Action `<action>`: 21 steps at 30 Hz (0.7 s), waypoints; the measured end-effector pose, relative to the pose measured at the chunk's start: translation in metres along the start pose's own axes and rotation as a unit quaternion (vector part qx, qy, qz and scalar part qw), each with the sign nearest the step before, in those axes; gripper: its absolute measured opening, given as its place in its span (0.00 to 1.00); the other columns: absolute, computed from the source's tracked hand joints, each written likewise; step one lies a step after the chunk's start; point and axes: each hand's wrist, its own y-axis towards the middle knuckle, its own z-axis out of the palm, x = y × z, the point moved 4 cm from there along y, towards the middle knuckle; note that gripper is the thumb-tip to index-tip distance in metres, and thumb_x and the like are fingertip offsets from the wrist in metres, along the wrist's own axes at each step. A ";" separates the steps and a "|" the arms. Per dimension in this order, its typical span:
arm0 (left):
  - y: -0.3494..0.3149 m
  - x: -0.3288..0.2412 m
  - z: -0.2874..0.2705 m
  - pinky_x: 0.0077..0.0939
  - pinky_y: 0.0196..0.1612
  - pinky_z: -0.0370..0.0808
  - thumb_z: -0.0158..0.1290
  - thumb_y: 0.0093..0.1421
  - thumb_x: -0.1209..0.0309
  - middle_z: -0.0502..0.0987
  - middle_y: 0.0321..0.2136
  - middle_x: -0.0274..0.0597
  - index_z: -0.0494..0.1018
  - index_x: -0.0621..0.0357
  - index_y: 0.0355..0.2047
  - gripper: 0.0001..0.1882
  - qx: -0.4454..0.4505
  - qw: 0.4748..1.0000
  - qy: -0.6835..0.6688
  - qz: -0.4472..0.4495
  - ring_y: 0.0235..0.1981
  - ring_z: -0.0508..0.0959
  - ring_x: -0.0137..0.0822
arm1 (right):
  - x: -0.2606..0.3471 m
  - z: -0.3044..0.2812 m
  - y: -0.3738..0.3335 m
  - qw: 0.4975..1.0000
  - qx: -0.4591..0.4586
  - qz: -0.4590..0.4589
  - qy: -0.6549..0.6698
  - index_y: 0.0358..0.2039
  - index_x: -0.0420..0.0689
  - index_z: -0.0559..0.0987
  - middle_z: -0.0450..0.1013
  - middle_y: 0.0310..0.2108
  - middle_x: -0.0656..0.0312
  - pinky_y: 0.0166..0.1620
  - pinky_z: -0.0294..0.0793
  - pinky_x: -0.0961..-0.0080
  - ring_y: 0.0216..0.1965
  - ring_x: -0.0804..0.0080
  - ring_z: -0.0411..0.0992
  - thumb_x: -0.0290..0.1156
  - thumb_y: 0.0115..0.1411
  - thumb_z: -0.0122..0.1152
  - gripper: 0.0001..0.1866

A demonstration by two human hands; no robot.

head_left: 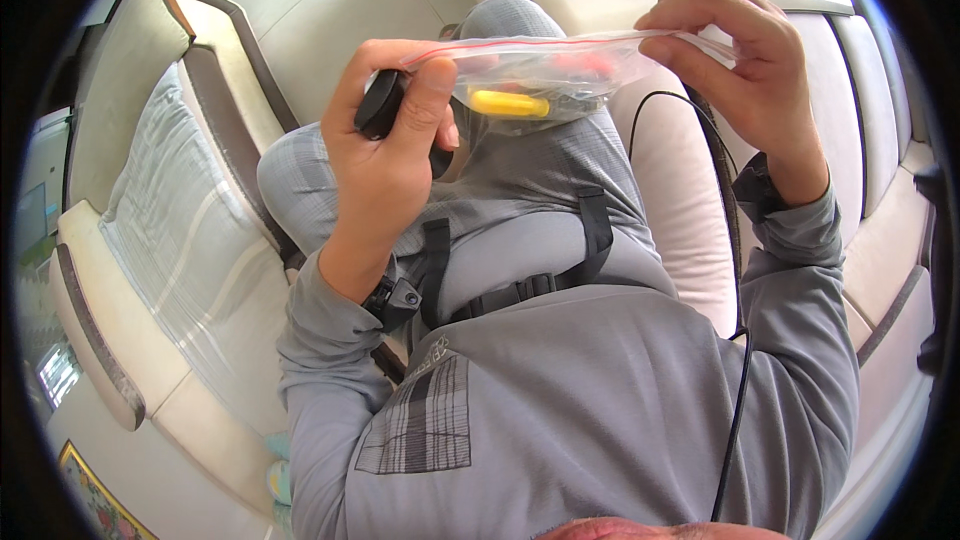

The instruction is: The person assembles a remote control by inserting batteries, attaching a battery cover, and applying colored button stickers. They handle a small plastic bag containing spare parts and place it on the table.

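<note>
A clear zip bag (520, 70) with a red line along its top edge is stretched between my hands above my lap. Inside it lie a yellow handle-like piece (508, 104), something red (585, 64) blurred by the plastic, and darker items I cannot make out. My left hand (385, 175) is closed, thumb and fingers gripping the bag's left end. A black rounded object (380, 105), its kind unclear, is also held in that hand and partly hidden by the thumb. At the bag's right end, my right hand (755, 50) pinches the top edge between thumb and fingers.
Beneath the bag are my knees in grey trousers (300, 175). A cream sofa seat (690, 230) is at the right, another padded seat with a pale cover (185, 210) at the left. A black cable (738, 420) runs down past my right arm. Tiled floor (330, 0) shows beyond.
</note>
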 end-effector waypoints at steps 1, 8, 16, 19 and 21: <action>0.001 0.000 0.000 0.15 0.25 0.70 0.56 0.70 0.70 0.79 0.26 0.36 0.76 0.62 0.41 0.07 0.003 1.000 0.003 0.004 0.21 0.72 0.21 | 0.000 0.000 0.001 1.000 0.004 -0.003 0.001 0.37 0.36 0.83 0.77 0.33 0.57 0.38 0.72 0.76 0.34 0.71 0.74 0.20 0.58 0.70 0.07; 0.003 -0.001 0.002 0.15 0.24 0.70 0.57 0.70 0.69 0.79 0.26 0.36 0.77 0.62 0.40 0.08 0.007 0.999 0.014 0.032 0.21 0.72 0.20 | 0.013 0.004 0.011 0.999 0.006 -0.035 0.005 0.39 0.36 0.83 0.77 0.33 0.57 0.37 0.74 0.74 0.35 0.69 0.75 0.20 0.56 0.72 0.10; 0.001 -0.002 0.005 0.14 0.24 0.68 0.60 0.68 0.71 0.79 0.25 0.33 0.77 0.63 0.41 0.08 0.004 1.000 0.023 0.003 0.20 0.70 0.18 | 0.021 0.017 0.024 0.995 0.029 -0.091 -0.026 0.36 0.36 0.84 0.76 0.31 0.56 0.34 0.74 0.75 0.31 0.66 0.76 0.20 0.56 0.72 0.08; 0.002 -0.004 0.005 0.11 0.25 0.65 0.64 0.64 0.73 0.78 0.24 0.30 0.78 0.63 0.42 0.09 0.009 0.999 0.049 -0.005 0.21 0.69 0.15 | 0.018 0.018 0.023 0.996 0.034 -0.076 -0.016 0.36 0.35 0.84 0.76 0.30 0.55 0.34 0.74 0.76 0.31 0.66 0.76 0.21 0.56 0.72 0.07; 0.003 -0.003 0.006 0.10 0.24 0.63 0.66 0.62 0.75 0.77 0.24 0.27 0.78 0.63 0.42 0.10 0.004 0.998 0.057 -0.019 0.22 0.68 0.14 | 0.018 0.020 0.023 0.997 0.037 -0.068 -0.015 0.36 0.35 0.84 0.76 0.30 0.56 0.33 0.74 0.76 0.31 0.67 0.75 0.22 0.57 0.72 0.07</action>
